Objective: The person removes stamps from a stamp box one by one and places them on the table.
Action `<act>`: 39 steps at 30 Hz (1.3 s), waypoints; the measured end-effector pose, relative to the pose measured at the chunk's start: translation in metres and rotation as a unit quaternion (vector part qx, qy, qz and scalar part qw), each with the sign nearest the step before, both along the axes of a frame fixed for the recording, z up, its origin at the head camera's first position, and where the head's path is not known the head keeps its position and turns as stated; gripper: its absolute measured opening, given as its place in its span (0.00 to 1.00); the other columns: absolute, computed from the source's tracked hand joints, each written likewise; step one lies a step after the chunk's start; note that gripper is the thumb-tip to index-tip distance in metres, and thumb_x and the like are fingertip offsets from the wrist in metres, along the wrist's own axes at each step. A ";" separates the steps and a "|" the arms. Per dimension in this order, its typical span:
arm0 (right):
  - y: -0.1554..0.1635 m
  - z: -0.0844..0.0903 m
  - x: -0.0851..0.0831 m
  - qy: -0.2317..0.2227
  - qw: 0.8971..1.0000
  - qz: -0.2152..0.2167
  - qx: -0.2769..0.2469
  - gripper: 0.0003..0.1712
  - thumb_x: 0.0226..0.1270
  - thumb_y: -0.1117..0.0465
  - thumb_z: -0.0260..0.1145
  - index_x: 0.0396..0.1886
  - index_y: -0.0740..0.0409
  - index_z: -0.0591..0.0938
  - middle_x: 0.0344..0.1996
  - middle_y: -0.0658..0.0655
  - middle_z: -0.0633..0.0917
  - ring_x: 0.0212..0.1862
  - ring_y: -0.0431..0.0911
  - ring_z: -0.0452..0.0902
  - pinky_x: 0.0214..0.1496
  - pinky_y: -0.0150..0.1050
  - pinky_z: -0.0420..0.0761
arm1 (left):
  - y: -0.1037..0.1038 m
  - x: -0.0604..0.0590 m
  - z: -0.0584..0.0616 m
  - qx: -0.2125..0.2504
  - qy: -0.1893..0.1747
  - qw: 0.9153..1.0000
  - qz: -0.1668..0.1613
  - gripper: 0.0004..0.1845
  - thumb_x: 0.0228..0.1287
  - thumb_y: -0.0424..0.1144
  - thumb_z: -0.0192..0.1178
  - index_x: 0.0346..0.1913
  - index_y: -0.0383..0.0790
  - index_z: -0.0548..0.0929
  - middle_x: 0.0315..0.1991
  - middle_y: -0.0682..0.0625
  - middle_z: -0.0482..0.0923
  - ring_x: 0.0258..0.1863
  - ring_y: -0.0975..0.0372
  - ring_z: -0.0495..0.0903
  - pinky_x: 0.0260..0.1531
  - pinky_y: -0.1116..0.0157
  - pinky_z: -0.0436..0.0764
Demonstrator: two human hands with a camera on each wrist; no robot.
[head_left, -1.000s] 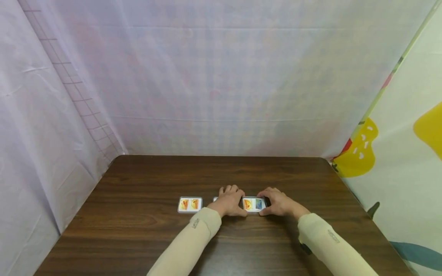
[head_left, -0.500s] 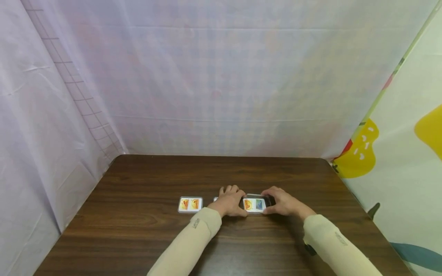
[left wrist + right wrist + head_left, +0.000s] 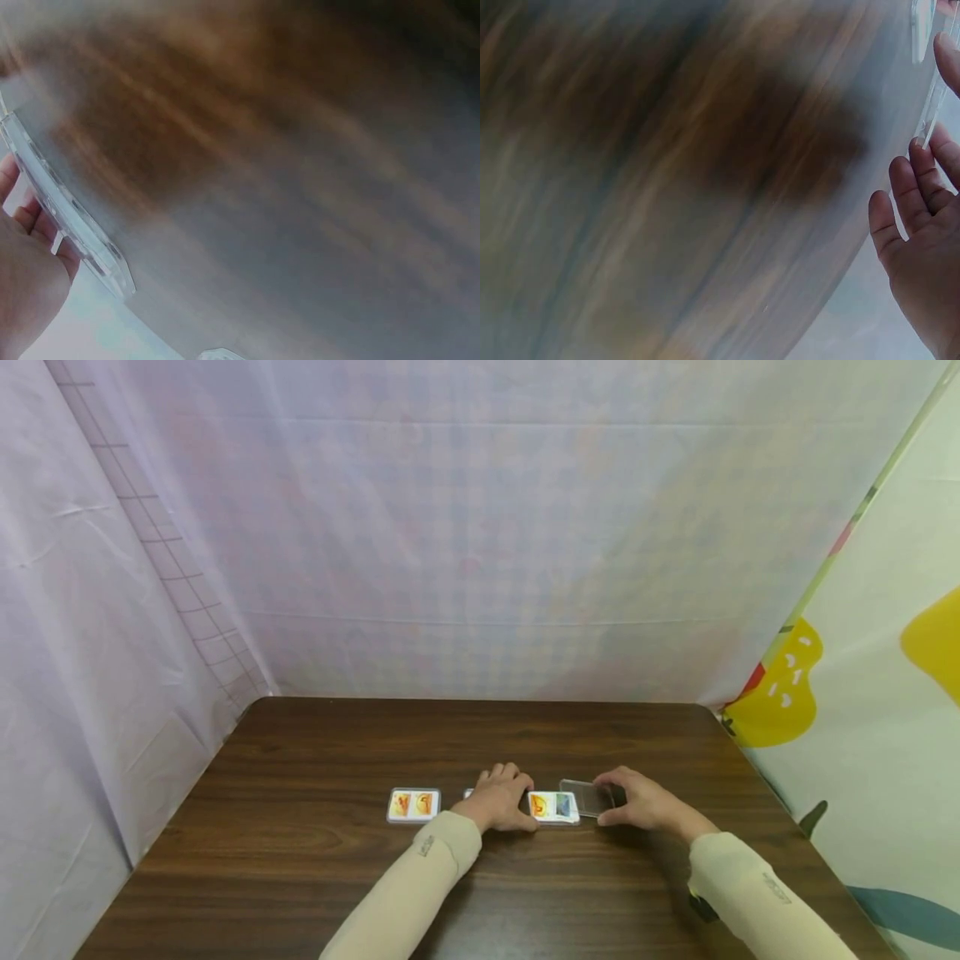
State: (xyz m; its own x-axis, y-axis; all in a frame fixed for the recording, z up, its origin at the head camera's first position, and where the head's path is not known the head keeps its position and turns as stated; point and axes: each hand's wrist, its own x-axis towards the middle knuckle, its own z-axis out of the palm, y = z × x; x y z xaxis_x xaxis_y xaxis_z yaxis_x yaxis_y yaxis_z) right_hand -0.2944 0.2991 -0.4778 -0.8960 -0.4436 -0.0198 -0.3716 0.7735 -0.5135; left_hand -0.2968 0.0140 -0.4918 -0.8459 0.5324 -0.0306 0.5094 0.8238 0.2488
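Clear lid (image 3: 587,797): pinched by right hand (image 3: 647,802), raised just right of open card case (image 3: 553,807), long axis left-right. Left hand (image 3: 501,799), fingers curled, presses case's left end against wooden table (image 3: 300,860). Second case (image 3: 412,804) farther left. Right hand nearer lid.

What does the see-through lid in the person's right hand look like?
The clear lid is a thin, flat rectangle that looks like transparent plastic, so the dark wooden table shows through it. It sits slightly tilted, just right of the picture-card box and overlapping its right end. The right hand pinches its right edge with fingers and thumb. In the right wrist view only its thin edge shows.
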 end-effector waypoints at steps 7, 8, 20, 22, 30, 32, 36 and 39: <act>0.021 0.000 0.003 -0.001 1.000 -0.009 -0.001 0.36 0.51 0.51 0.80 0.57 0.64 0.79 0.54 0.64 0.78 0.57 0.61 0.73 0.58 0.61 0.71 | -0.001 -0.001 0.000 0.003 -0.007 1.000 -0.001 0.31 0.54 0.61 0.69 0.58 0.51 0.77 0.55 0.52 0.69 0.55 0.59 0.67 0.55 0.60 0.67; 0.024 0.000 0.003 -0.003 1.000 -0.011 -0.003 0.36 0.51 0.51 0.80 0.57 0.64 0.79 0.53 0.64 0.78 0.57 0.61 0.73 0.58 0.61 0.71 | -0.001 -0.001 0.000 0.003 -0.009 1.000 -0.001 0.31 0.55 0.61 0.69 0.59 0.51 0.77 0.55 0.52 0.69 0.55 0.59 0.66 0.55 0.60 0.67; 0.050 0.001 0.004 0.003 1.000 -0.010 0.027 0.36 0.50 0.52 0.80 0.55 0.66 0.79 0.51 0.65 0.78 0.53 0.60 0.74 0.56 0.61 0.72 | -0.001 -0.002 -0.002 0.012 -0.015 1.000 -0.005 0.31 0.56 0.60 0.69 0.59 0.50 0.77 0.54 0.53 0.69 0.55 0.59 0.66 0.56 0.60 0.66; 0.051 0.001 0.005 0.005 0.999 -0.005 0.031 0.36 0.50 0.52 0.80 0.55 0.67 0.79 0.50 0.66 0.79 0.52 0.60 0.74 0.55 0.61 0.73 | -0.002 -0.002 -0.001 0.015 -0.015 1.000 -0.006 0.31 0.56 0.60 0.68 0.59 0.49 0.77 0.54 0.52 0.69 0.55 0.59 0.66 0.56 0.60 0.66; 0.055 -0.003 0.003 0.013 0.999 0.002 0.044 0.35 0.48 0.54 0.81 0.55 0.67 0.80 0.48 0.64 0.79 0.51 0.59 0.73 0.53 0.58 0.73 | -0.004 0.000 0.002 0.016 -0.011 1.000 -0.013 0.31 0.56 0.60 0.69 0.59 0.49 0.77 0.53 0.52 0.70 0.55 0.59 0.67 0.55 0.61 0.67; 0.056 -0.004 0.003 0.012 0.999 0.003 0.045 0.36 0.48 0.54 0.80 0.55 0.67 0.80 0.48 0.64 0.79 0.51 0.59 0.73 0.53 0.59 0.72 | -0.004 0.000 0.002 0.014 -0.011 1.000 -0.013 0.31 0.56 0.60 0.69 0.59 0.50 0.77 0.53 0.53 0.69 0.55 0.59 0.66 0.55 0.61 0.67; 0.055 -0.004 0.003 0.012 0.999 0.003 0.048 0.36 0.48 0.54 0.80 0.55 0.67 0.80 0.48 0.63 0.79 0.50 0.59 0.72 0.52 0.59 0.73 | -0.004 -0.001 0.001 0.011 -0.013 1.000 -0.012 0.31 0.56 0.60 0.68 0.60 0.50 0.77 0.54 0.53 0.69 0.55 0.59 0.66 0.56 0.61 0.66; 0.054 -0.005 0.003 0.015 0.999 0.002 0.050 0.36 0.48 0.55 0.80 0.55 0.67 0.80 0.47 0.62 0.79 0.51 0.59 0.73 0.53 0.58 0.73 | -0.004 -0.002 -0.001 0.011 -0.013 1.000 -0.011 0.31 0.57 0.60 0.68 0.60 0.51 0.77 0.55 0.53 0.69 0.57 0.59 0.66 0.57 0.60 0.66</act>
State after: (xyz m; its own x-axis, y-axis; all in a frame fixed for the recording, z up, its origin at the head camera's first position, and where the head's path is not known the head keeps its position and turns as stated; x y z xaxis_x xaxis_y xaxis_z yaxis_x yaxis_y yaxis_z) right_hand -0.2914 0.3530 -0.4824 -0.8950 -0.4445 -0.0375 -0.3889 0.8188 -0.4222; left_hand -0.2991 0.0103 -0.4923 -0.8334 0.5511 -0.0408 0.5199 0.8070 0.2801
